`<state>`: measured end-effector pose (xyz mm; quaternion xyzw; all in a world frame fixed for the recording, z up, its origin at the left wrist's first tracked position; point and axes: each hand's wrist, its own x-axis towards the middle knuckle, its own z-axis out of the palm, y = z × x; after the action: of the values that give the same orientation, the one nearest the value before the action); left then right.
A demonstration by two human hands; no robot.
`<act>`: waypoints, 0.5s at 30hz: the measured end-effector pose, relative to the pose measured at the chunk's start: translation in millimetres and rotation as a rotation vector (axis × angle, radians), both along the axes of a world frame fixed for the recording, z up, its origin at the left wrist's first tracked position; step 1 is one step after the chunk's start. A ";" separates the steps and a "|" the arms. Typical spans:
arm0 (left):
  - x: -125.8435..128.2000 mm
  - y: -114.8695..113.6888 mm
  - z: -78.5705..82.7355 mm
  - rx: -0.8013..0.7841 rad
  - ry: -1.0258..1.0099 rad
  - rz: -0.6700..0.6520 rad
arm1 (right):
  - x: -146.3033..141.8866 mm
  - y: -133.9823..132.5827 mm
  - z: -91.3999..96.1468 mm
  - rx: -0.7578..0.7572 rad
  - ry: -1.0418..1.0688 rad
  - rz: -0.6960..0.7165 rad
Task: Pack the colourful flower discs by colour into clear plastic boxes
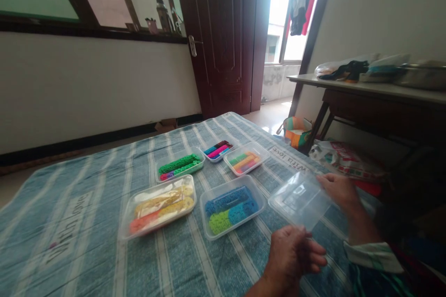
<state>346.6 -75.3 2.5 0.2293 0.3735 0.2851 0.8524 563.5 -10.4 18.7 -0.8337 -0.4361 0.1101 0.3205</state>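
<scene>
My right hand (341, 191) pinches the edge of a clear plastic lid (296, 199), which is tilted over the striped bedspread. Close to the lid's near corner is my left hand (296, 253), fingers apart; whether its thumb touches the lid I cannot tell. Left of the lid stands a clear plastic container (238, 229) without a cover, holding blue and lime-green knitted-looking rolls (230, 209). Beside it, a shiny lid seems to cover a container (158, 232) of yellow and orange rolls. Behind are containers with green rolls (181, 163), pastel rolls (245, 161) and pink-and-blue rolls (219, 149).
The blue striped bedspread (104, 204) lies under everything. At the right are a table (365, 90) with bags and a pot, plus a colourful basket (297, 131) and plastic bags (344, 158) on the floor. A dark red door (223, 41) stands behind.
</scene>
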 end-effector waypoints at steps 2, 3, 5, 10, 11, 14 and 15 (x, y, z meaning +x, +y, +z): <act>0.7 -3.1 7.2 0.036 -0.006 -0.039 | 0.7 -4.4 8.6 0.005 -0.016 -0.034; -1.0 -4.6 12.2 0.074 -0.015 -0.055 | -1.2 -5.8 13.4 0.029 -0.013 -0.045; -9.9 -6.8 24.3 0.178 -0.018 -0.061 | -10.7 -6.2 22.3 0.115 0.024 -0.036; -63.4 -2.8 52.2 0.394 0.071 0.004 | -64.2 8.4 28.4 0.292 0.334 0.167; -77.1 -0.5 55.4 0.406 0.106 0.026 | -77.1 12.9 27.1 0.286 0.410 0.212; -115.7 6.7 59.2 0.383 0.208 0.119 | -111.2 25.7 23.2 0.240 0.568 0.337; -126.5 8.8 59.1 0.366 0.239 0.155 | -119.8 29.2 22.6 0.229 0.580 0.373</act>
<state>220.1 -66.5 61.5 0.3827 0.4302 0.3834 0.7221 443.6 18.8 41.3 -0.6328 -0.4810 0.3488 0.4965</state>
